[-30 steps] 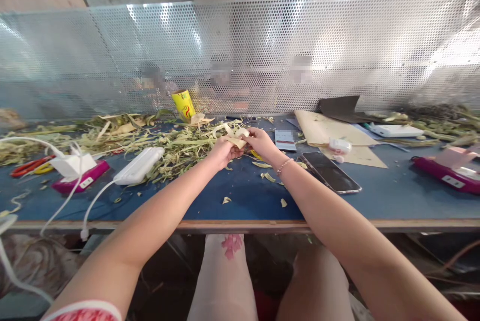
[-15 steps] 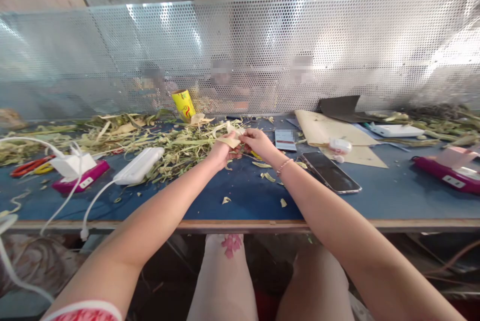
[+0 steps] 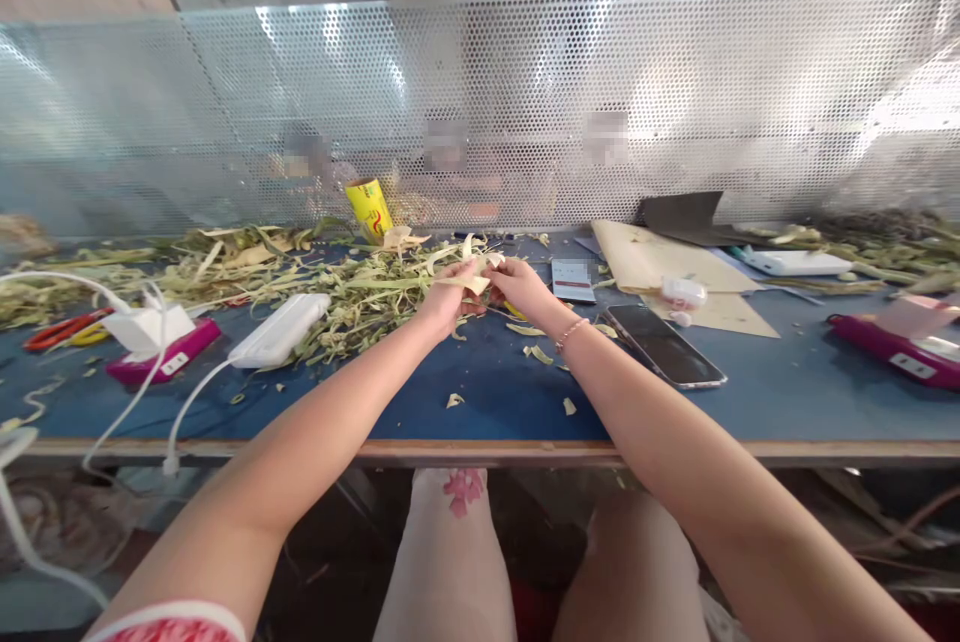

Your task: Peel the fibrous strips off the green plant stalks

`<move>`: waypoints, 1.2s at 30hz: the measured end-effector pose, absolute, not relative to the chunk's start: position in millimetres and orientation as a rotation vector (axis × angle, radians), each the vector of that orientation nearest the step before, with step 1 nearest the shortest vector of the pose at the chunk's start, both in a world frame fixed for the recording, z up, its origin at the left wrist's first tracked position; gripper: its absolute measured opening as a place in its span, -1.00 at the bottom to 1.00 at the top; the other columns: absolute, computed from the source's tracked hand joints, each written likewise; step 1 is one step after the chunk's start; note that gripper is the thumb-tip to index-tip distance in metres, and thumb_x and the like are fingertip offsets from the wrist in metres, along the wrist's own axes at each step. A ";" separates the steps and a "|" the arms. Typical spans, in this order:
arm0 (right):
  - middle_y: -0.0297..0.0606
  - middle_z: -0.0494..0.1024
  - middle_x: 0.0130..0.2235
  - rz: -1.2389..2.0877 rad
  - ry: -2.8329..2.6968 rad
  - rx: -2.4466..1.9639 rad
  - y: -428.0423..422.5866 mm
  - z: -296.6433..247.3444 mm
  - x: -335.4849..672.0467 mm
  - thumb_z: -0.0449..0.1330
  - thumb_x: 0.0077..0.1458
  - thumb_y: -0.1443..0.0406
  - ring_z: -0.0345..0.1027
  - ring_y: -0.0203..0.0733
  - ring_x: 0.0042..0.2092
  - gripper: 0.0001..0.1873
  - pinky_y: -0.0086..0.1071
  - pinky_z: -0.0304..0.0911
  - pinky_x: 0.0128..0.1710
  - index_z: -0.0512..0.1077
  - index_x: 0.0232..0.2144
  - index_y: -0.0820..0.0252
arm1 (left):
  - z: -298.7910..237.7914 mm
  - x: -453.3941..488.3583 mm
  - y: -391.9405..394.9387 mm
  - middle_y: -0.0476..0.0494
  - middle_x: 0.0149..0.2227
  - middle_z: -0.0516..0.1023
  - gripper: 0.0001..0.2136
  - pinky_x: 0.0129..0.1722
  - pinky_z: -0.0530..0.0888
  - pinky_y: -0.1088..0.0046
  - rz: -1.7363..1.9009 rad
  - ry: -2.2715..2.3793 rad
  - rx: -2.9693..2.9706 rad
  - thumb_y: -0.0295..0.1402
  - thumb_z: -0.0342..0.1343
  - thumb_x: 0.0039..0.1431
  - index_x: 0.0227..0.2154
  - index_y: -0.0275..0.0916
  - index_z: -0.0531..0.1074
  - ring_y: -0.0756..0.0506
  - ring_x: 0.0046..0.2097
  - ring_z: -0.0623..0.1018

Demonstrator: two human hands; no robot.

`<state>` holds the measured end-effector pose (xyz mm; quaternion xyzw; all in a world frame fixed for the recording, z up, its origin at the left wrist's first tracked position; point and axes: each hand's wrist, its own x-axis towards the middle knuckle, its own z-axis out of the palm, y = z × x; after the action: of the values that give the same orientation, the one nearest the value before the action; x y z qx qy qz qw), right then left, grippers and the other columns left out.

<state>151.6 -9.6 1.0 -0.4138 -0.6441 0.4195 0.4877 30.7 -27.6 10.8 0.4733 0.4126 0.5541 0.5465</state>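
Over the blue tabletop [image 3: 517, 407] my two hands meet near the middle. My left hand [image 3: 446, 300] is closed on a pale, flat strip of dried plant [image 3: 466, 284], part of which sticks out past the fingers. Fingertips of my right hand [image 3: 516, 284] pinch the same pale piece at its right side. Just left of and behind my hands lies a heap of dried green plant strips [image 3: 360, 292]. Small pale scraps [image 3: 537, 354] are scattered on the table in front of them.
A white power bank [image 3: 277, 330] and a purple power strip [image 3: 161, 352] with cables stand left. To the right are a phone [image 3: 664, 347], tan paper [image 3: 645, 257] and another purple power strip [image 3: 892, 347]. A yellow tube [image 3: 368, 210] stands before the perforated metal screen [image 3: 517, 102].
The pale strip has shifted between my fingers, and one end now stands up above my left hand. Both hands stay in nearly the same place.
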 end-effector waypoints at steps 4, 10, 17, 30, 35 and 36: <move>-0.42 0.28 -0.57 0.976 -1.515 -1.039 -9.6 2.4 152.6 0.06 -0.14 0.29 0.16 -0.41 -0.59 -0.91 -0.48 0.10 -0.57 0.23 -0.57 0.20 | 8.8 29.8 -23.7 0.02 -0.56 0.41 -0.86 -0.54 0.42 0.51 1.416 0.992 1.141 -0.42 0.18 -0.14 -0.55 -0.27 0.29 0.06 -0.55 0.40; -0.40 0.32 -0.53 0.846 -1.569 -1.087 -8.4 1.3 152.7 0.03 -0.20 0.33 0.19 -0.38 -0.53 -0.90 -0.46 0.15 -0.51 0.26 -0.50 0.20 | 2.2 25.6 -15.4 0.02 -0.56 0.43 -0.82 -0.47 0.39 0.50 1.530 1.018 1.295 -0.43 0.25 -0.28 -0.53 -0.29 0.39 0.05 -0.53 0.41; -0.37 0.35 -0.47 0.853 -1.448 -1.070 -10.9 6.4 154.5 0.04 -0.14 0.27 0.22 -0.38 -0.49 -0.87 -0.46 0.18 -0.49 0.29 -0.45 0.18 | 1.0 23.5 -15.4 0.00 -0.59 0.46 -0.87 -0.45 0.38 0.52 1.514 1.040 1.404 -0.45 0.21 -0.29 -0.54 -0.29 0.46 0.03 -0.51 0.43; -0.42 0.25 -0.63 0.992 -1.352 -1.000 -5.7 3.0 155.7 0.06 -0.05 0.19 0.17 -0.40 -0.58 -0.79 -0.49 0.17 -0.55 0.22 -0.59 0.18 | -5.6 21.5 -9.3 -0.06 -0.48 0.53 -0.86 -0.32 0.45 0.42 1.484 1.046 1.412 -0.45 0.15 -0.21 -0.49 -0.29 0.52 -0.05 -0.36 0.50; -0.42 0.30 -0.61 1.005 -1.374 -0.977 -5.4 1.8 153.9 0.11 -0.09 0.23 0.18 -0.41 -0.58 -0.83 -0.49 0.16 -0.55 0.23 -0.57 0.18 | 3.5 24.2 -19.3 -0.06 -0.47 0.53 -0.82 -0.39 0.48 0.43 1.493 1.015 1.383 -0.41 0.14 -0.16 -0.40 -0.27 0.51 -0.02 -0.41 0.50; -0.43 0.30 -0.62 1.018 -1.371 -0.972 -5.7 1.8 153.6 0.12 -0.09 0.23 0.18 -0.41 -0.59 -0.84 -0.49 0.16 -0.55 0.23 -0.57 0.18 | 5.3 24.6 -21.5 -0.07 -0.46 0.53 -0.81 -0.40 0.48 0.42 1.484 1.003 1.388 -0.40 0.15 -0.15 -0.38 -0.27 0.50 -0.02 -0.42 0.50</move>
<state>153.6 -5.7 1.8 -0.4117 -0.5805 0.4311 0.5548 24.6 -21.5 5.3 0.5547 0.4010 0.5931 0.4240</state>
